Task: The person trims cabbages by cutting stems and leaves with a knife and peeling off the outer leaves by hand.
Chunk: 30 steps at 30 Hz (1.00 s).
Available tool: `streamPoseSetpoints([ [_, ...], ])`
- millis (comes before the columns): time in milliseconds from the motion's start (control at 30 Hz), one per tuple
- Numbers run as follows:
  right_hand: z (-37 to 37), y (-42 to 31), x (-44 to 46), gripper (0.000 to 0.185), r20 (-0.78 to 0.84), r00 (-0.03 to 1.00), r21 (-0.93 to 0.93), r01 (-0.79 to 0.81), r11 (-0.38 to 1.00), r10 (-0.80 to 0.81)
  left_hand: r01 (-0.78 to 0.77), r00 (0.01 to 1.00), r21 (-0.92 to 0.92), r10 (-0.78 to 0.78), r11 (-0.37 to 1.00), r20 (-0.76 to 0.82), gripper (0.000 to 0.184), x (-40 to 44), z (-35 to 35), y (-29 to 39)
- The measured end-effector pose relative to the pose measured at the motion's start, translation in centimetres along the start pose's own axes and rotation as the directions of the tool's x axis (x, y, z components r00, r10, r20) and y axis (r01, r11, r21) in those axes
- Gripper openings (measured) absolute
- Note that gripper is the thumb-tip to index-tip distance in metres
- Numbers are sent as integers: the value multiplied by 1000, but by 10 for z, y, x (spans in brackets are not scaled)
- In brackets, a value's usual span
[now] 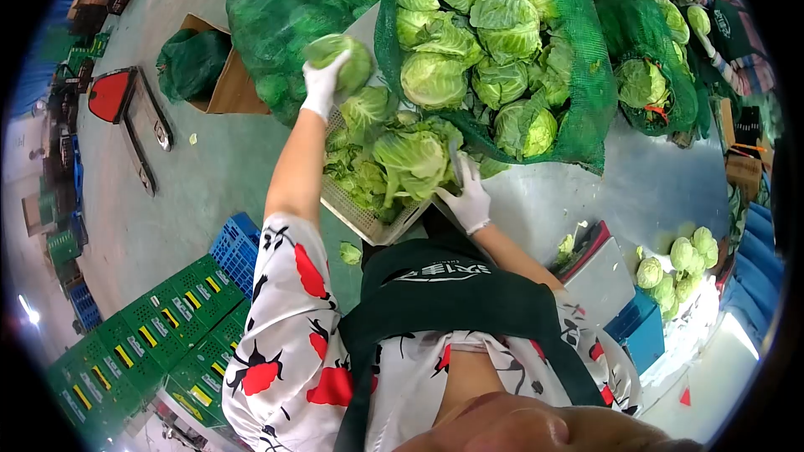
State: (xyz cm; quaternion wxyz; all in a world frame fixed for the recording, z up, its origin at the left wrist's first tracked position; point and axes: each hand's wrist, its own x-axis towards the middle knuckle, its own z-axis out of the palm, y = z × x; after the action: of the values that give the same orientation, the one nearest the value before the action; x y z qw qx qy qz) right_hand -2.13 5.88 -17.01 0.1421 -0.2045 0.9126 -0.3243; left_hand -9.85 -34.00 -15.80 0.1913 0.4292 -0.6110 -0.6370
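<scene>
My left hand (325,85), in a white glove, is wrapped round the side of a green cabbage (353,64) above the far end of a pale perforated crate (358,219). Loose leaves and a leafy cabbage (412,161) fill the crate. At its right edge, my gloved right hand (470,197) holds a knife (455,159), its blade upright beside the leafy cabbage. Just beyond, an open green mesh sack (589,75) holds several cabbages.
More mesh sacks (272,25) lie at the back left, near a cardboard box (238,82). A pallet jack (134,109) stands left. Green crates (155,331) are stacked lower left. A co-worker's striped sleeve (749,75) shows far right. Several cabbages (682,261) sit at the right.
</scene>
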Motion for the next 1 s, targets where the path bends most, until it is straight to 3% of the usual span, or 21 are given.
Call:
streamPoseSetpoints([
  [67, 14, -14, 4, 89, 72, 997, 30, -41, 999, 39, 223, 973, -375, -183, 900, 140, 86, -28, -36, 9],
  [133, 24, -29, 9, 85, 241, 968, 35, -81, 996, 70, 318, 927, -528, -139, 787, 349, 68, -50, -84, 1],
  [200, 47, -38, 11, 81, 195, 969, 3, 154, 988, -152, 362, 920, -586, -177, 725, 350, 62, -78, -125, -5],
  [233, 50, -50, 16, 79, 254, 952, 43, 168, 985, -174, 306, 945, -561, -175, 769, 275, 60, -94, -137, -6],
  [267, 53, -61, 21, 77, 314, 928, 86, 182, 979, -200, 324, 941, -634, -172, 702, 291, 47, -112, -149, -8],
  [333, 58, -79, 27, 72, 367, 898, 118, 213, 970, -242, 294, 951, -624, -152, 724, 271, 47, -150, -157, -16],
  [367, 61, -85, 29, 69, 390, 884, 130, 226, 965, -259, 356, 933, -654, -220, 668, 284, 50, -166, -156, -19],
  [400, 65, -88, 30, 59, 322, 906, 176, 228, 958, -274, 419, 908, -680, -287, 602, 306, 53, -183, -152, -23],
  [467, 60, -84, 32, 50, 195, 921, 206, 297, 933, -336, 495, 869, -731, -280, 470, 408, 52, -216, -133, -32],
  [500, 47, -83, 32, 46, 170, 928, 229, 290, 929, -332, 508, 861, -667, -291, 545, 417, 54, -224, -125, -48],
  [533, 36, -81, 33, 44, 97, 939, 301, 289, 909, -330, 531, 847, -692, -324, 489, 422, 56, -237, -111, -51],
  [600, -9, -83, 30, 44, 391, 920, 259, -139, 956, 27, 540, 839, -516, -377, 665, 392, 55, -247, -84, -64],
  [633, -12, -76, 25, 44, 301, 953, 360, -155, 920, 42, 469, 881, -465, -359, 751, 308, 52, -249, -65, -67],
  [667, -22, -68, 20, 43, 222, 974, 244, -93, 965, 37, 379, 918, -419, -279, 825, 281, 58, -251, -47, -69],
  [733, -34, -52, 14, 38, 208, 973, 141, -135, 981, 104, 83, 963, -183, -31, 980, 269, 59, -252, -18, -73],
  [767, -35, -42, 10, 36, 196, 978, 134, -104, 986, 76, -44, 959, -2, 42, 999, 281, 80, -245, -9, -86],
  [867, -33, -14, 0, 30, 186, 982, 70, -39, 997, 25, -307, 928, 381, 186, 872, 322, 102, -244, 14, -72],
  [933, -34, -12, -6, 28, 215, 976, -30, -35, 999, 41, -298, 910, 360, 148, 884, 388, 109, -242, 16, -69],
  [967, -35, -11, -6, 28, 258, 957, 0, -135, 991, 131, -317, 899, 368, 153, 874, 410, 110, -240, 14, -70],
  [1000, -32, -7, -4, 28, 255, 959, 20, -130, 991, 121, -337, 889, 376, 160, 863, 428, 111, -237, 14, -72],
])
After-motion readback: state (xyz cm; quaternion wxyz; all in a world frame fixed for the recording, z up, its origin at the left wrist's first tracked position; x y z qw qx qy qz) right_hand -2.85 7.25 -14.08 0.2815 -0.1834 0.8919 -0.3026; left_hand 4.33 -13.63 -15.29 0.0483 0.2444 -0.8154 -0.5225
